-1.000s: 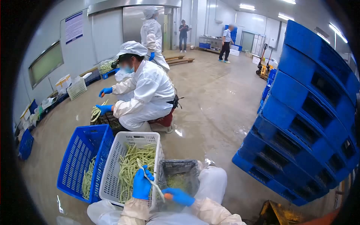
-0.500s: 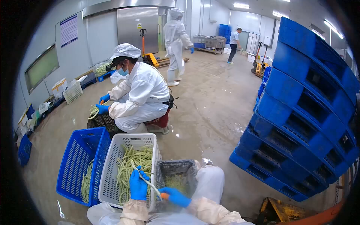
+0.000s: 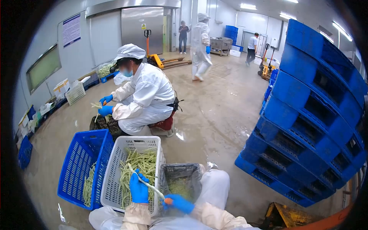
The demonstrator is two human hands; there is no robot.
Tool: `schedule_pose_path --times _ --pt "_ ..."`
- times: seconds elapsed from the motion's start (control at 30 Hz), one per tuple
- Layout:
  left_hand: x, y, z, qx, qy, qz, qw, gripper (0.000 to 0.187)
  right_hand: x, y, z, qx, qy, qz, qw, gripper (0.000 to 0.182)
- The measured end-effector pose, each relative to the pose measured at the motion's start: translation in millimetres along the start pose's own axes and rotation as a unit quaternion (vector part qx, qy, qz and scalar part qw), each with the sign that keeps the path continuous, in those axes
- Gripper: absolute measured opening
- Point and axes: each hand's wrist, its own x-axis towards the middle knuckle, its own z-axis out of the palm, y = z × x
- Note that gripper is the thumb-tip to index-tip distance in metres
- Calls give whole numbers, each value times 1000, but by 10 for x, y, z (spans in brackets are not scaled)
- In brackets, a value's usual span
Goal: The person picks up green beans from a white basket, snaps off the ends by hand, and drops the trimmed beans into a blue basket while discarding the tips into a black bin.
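Note:
My left hand [image 3: 139,188], in a blue glove, is closed around a long pale green bean [image 3: 153,188] above the white crate. The bean slants down to the right toward my right hand [image 3: 181,203], also gloved in blue. That hand is closed on a small orange-handled tool [image 3: 168,201], held against the bean's lower end; its blade cannot be made out. Beneath my left hand, the white crate [image 3: 109,178] contains many green beans [image 3: 142,161]. Right of it stands a bin lined with dark plastic [image 3: 168,173], with green scraps [image 3: 180,187] at the bottom.
A blue crate [image 3: 71,172] with some beans stands left of the white one. Ahead, a seated co-worker [image 3: 147,92] handles beans over a black crate [image 3: 107,124]. Stacked blue pallets [image 3: 291,111] rise at right. Pallet jacks [image 3: 155,59] and other people are farther back.
The bean and my hands stay nearly in place. In the background, the person in white has walked right, another person now shows by the doorway, and the far person has shifted right.

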Motion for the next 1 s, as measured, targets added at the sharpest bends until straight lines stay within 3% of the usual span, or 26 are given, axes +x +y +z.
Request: schedule_pose_path --times 0.37,0.43,0.5,0.57,0.6,0.8,1.0 --pt "-93 1 74 2 42 -6 999 25 20 109 -49 -57 96 -43 993 23" --pt "-167 23 152 153 62 -63 984 23 31 97 -118 -96 118 -47 987 23" --pt "-135 20 141 164 60 -49 983 18 39 70 -196 -83 111 -133 981 23" --pt "-165 64 217 160 105 -43 981 16 -35 -140 -107 -75 141 -147 976 17" --pt "-141 55 177 140 102 -40 984 18 -20 -180 -157 -123 129 -149 973 15" --pt "-256 75 210 70 72 -15 995 22 -88 -308 -50 -102 157 -126 974 18" --pt "-251 59 170 82 68 2 994 22 -55 -274 -84 -112 140 -136 974 19"
